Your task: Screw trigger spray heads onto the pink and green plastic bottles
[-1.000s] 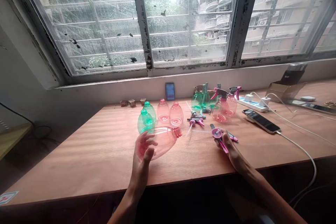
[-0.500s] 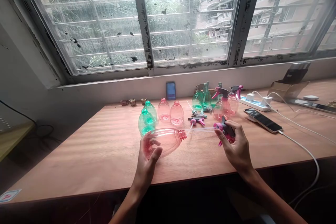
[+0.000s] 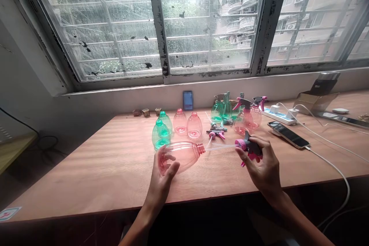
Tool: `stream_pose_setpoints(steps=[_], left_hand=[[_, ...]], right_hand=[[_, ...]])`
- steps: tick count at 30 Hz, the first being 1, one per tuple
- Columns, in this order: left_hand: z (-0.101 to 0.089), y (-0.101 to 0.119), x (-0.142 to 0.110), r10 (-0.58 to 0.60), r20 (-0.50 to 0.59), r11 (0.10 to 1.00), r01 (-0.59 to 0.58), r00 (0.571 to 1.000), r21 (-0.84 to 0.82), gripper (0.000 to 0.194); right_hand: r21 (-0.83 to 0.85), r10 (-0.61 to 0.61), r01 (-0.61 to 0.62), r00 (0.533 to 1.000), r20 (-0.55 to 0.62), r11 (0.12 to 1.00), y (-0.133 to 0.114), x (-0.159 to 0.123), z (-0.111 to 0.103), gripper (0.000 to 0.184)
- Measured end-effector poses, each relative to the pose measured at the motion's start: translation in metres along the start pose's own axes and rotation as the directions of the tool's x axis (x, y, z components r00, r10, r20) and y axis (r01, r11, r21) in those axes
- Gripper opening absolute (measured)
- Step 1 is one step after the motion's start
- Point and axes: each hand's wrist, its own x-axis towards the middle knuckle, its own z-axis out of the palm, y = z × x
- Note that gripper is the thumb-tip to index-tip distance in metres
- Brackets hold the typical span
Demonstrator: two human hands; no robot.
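The left hand [image 3: 163,169] has a clear pink plastic bottle [image 3: 180,157] lying on its side over the front part of the bench [image 3: 86,173], with its fingers [image 3: 170,157] curled round the bottom end and the thumb across the body. The right hand [image 3: 263,163] is gripping a spray head [image 3: 250,147] with a pink collar and trigger, its fingers closed round the dark body. A thin clear dip tube [image 3: 220,146] runs straight from that collar to the bottle's threaded neck [image 3: 201,148]. The tip gets right to the mouth, but you can't really tell from this angle if it's inside.

Just behind the hands are two green bottles [image 3: 159,136] and two more pink ones [image 3: 187,123], all standing upright with no tops on. To the right of those, a couple of loose spray heads [image 3: 215,133] lie on the bench, near a pink spray bottle [image 3: 244,120] with its head on and a green bottle [image 3: 217,110] that's got one too. Further right there's a phone [image 3: 288,134] on a white cable [image 3: 331,169] and a power strip [image 3: 278,117], with a big barred window [image 3: 210,23] above the whole lot.
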Motion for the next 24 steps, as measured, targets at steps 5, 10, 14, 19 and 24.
stream_pose_setpoints(steps=[5,10,14,19,24], left_hand=[[-0.003,0.04,0.017,0.101,0.033,0.993,-0.103,0.994,0.06,0.068],[-0.013,0.096,0.047,0.202,0.102,0.964,-0.216,0.974,0.154,0.072],[-0.016,0.106,0.053,0.168,0.157,0.977,-0.186,0.973,0.108,0.082],[-0.011,0.093,0.049,0.135,0.282,0.983,-0.163,0.95,0.079,0.093],[-0.009,0.094,0.045,0.172,0.283,0.959,-0.226,0.944,0.17,0.096]], right_hand=[[0.254,0.145,-0.204,0.962,0.231,0.946,-0.037,0.037,0.002,0.05],[0.433,0.181,-0.389,0.876,0.446,0.813,-0.067,0.087,0.004,0.065],[0.432,0.181,-0.518,0.769,0.613,0.738,-0.066,0.092,0.011,0.05],[0.507,0.118,-0.568,0.733,0.67,0.648,-0.062,0.079,0.021,0.045],[0.485,0.083,-0.562,0.706,0.704,0.67,-0.068,0.078,0.025,0.044]])
